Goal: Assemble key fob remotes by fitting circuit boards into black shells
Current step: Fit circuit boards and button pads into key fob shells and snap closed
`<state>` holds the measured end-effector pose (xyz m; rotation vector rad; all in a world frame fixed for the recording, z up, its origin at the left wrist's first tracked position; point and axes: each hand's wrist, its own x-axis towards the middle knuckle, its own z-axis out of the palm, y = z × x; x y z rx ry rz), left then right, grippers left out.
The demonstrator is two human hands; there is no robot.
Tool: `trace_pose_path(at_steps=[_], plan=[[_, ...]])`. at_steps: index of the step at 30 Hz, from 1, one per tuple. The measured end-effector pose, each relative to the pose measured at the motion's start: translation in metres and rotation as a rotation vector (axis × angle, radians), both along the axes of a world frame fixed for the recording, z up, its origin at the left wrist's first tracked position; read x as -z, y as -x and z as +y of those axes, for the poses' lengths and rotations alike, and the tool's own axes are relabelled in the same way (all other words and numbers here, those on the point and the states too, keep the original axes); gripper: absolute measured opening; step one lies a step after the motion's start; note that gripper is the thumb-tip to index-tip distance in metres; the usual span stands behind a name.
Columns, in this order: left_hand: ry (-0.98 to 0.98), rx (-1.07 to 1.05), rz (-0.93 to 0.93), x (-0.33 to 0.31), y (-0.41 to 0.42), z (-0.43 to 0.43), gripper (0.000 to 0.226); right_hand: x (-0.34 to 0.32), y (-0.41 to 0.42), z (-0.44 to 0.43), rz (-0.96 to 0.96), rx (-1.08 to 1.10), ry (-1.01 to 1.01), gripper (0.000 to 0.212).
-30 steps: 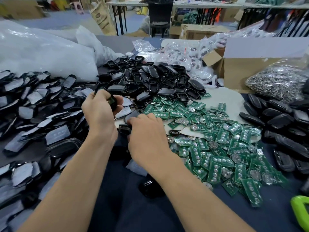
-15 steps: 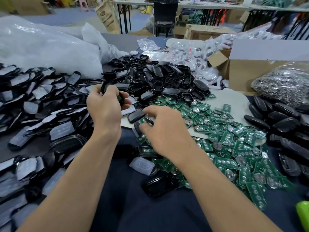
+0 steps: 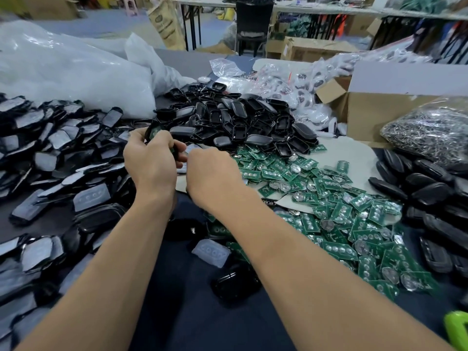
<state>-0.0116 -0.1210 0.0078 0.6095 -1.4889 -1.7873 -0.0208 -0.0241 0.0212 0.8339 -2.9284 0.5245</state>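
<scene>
Currently glossy black oval plastic shell (image 3: 150, 128) with green circuit board (image 3: 156, 133) inside, gripped in curled left hand (image 3: 152, 165). Right hand (image 3: 214, 173) curled just beside, fingertips hidden; grip cannot be told.

A black oval plastic shell (image 3: 153, 129) is gripped in the left hand (image 3: 152, 168), just left of the heap of green rectangular circuit boards (image 3: 329, 198). The right hand (image 3: 212, 173) is curled between them, fingertips hidden.

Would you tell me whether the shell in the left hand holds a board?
Apparently in: green shows inside the black shell the left hand grips. Seating unclear.
</scene>
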Motion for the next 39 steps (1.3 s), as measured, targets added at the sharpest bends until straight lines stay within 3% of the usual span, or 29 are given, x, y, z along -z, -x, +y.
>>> trace_pose_path(at_steps=[5, 8, 9, 14, 17, 21, 22, 24, 26, 28, 33, 39], plan=[[0.006, -0.021, 0.031, -0.002, -0.002, -0.004, 0.012, 0.002, 0.002, 0.006, -0.128, -0.027, -0.029, 0.032], [-0.002, -0.07, 0.019, -0.003, -0.004, -0.007, 0.016, -0.001, 0.003, 0.002, -0.202, -0.085, -0.031, 0.01], [-0.009, -0.087, 0.022, -0.003, -0.005, -0.009, 0.017, -0.002, 0.005, 0.001, -0.219, -0.087, -0.018, 0.012], [-0.044, -0.116, 0.07, -0.008, -0.009, -0.011, 0.011, -0.005, 0.018, -0.013, -0.127, 0.001, 0.177, 0.018], [-0.059, -0.112, 0.07, -0.008, -0.01, -0.011, 0.01, 0.0, 0.019, -0.026, -0.106, -0.086, 0.038, 0.004], [-0.058, -0.104, 0.056, -0.009, -0.009, -0.011, 0.01, -0.004, 0.028, -0.033, -0.034, -0.081, 0.019, 0.008], [-0.055, -0.099, 0.054, -0.008, -0.01, -0.01, 0.01, -0.005, 0.03, -0.032, -0.032, -0.053, 0.049, 0.007], [-0.056, -0.074, 0.044, -0.007, -0.011, -0.01, 0.011, -0.003, 0.032, -0.022, -0.044, 0.025, 0.229, 0.025], [-0.055, -0.014, 0.031, -0.006, -0.008, -0.009, 0.013, -0.003, 0.028, 0.004, -0.019, 0.085, 0.479, 0.038], [-0.03, 0.049, 0.004, -0.004, -0.007, -0.004, 0.014, -0.002, 0.015, 0.039, 0.061, 0.113, 0.639, 0.036], [0.222, 0.333, -0.186, 0.009, -0.008, 0.041, 0.024, 0.01, -0.025, 0.113, 0.191, 0.205, 0.741, 0.037], [0.148, 0.742, -0.284, 0.015, -0.018, 0.082, 0.017, 0.021, -0.031, 0.14, 0.161, 0.273, 0.864, 0.043]])
